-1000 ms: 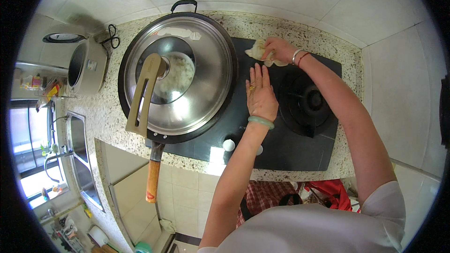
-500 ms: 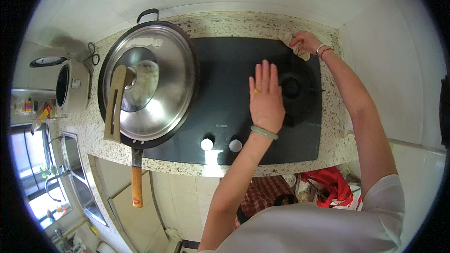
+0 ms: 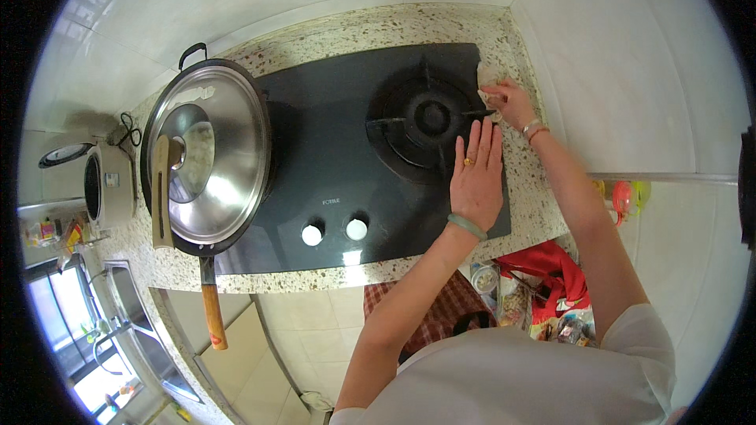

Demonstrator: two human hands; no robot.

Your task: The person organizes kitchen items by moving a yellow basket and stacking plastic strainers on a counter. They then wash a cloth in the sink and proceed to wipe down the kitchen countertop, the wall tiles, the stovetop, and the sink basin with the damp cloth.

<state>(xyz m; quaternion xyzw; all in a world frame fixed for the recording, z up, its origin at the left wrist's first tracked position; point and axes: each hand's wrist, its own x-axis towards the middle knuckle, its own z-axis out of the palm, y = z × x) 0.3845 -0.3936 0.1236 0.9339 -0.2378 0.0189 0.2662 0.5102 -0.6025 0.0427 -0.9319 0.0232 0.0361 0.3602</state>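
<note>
On the right part of the black glass gas hob point(image 3: 315, 149), my left hand point(image 3: 477, 181) lies palm down with its fingers stretched out. Its fingertips are close to the right side of the burner point(image 3: 431, 118). My right hand point(image 3: 512, 105) pinches a crumpled beige cloth point(image 3: 488, 77) at the hob's right edge, beside the speckled countertop point(image 3: 543, 208). Part of the cloth is hidden under the fingers. Two white knobs, a left one point(image 3: 313, 235) and a right one point(image 3: 357, 229), sit near the hob's front edge.
A lidded wok point(image 3: 244, 189) with a wooden handle point(image 3: 213, 319) covers the hob's left side, a beige slotted spatula point(image 3: 161, 197) resting on its lid. Farther left are a rice cooker point(image 3: 114, 189) with its lid up and a sink point(image 3: 150, 338). Tiled walls border the back and right.
My view has shifted to the right, bringing the burner into sight. Both hands have moved nearer the front along the hob's right side, my left hand closer to the right one. The cloth stays in my right hand.
</note>
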